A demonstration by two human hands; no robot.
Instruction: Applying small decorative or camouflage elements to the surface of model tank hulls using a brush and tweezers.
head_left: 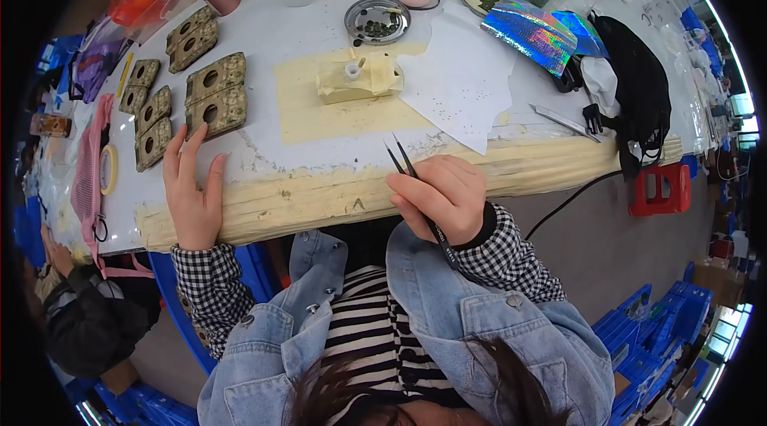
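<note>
My left hand (194, 196) lies at the table's front edge with its fingers stretched out, the fingertips at the near corner of a camouflage-patterned panel (222, 79) with round holes. Black tweezers (439, 236) are in my right hand (451, 193), held over the padded edge. Their tips point away from me, apart, with nothing visible between them. Beyond them sits a small block (339, 93) wrapped in cream tape, bearing a small white cup-like piece (352, 71). The block stands on a cream taped patch (300, 118). White paper (467, 91) sprinkled with tiny specks lies to its right.
More camouflage panels (153, 126) lie at the left. A round metal dish (351, 27) holds dark green bits. Shiny holographic film (531, 33), a utility knife (563, 121) and a black bag (635, 67) are at the right. Another person's dark sleeve (92, 330) shows at far left.
</note>
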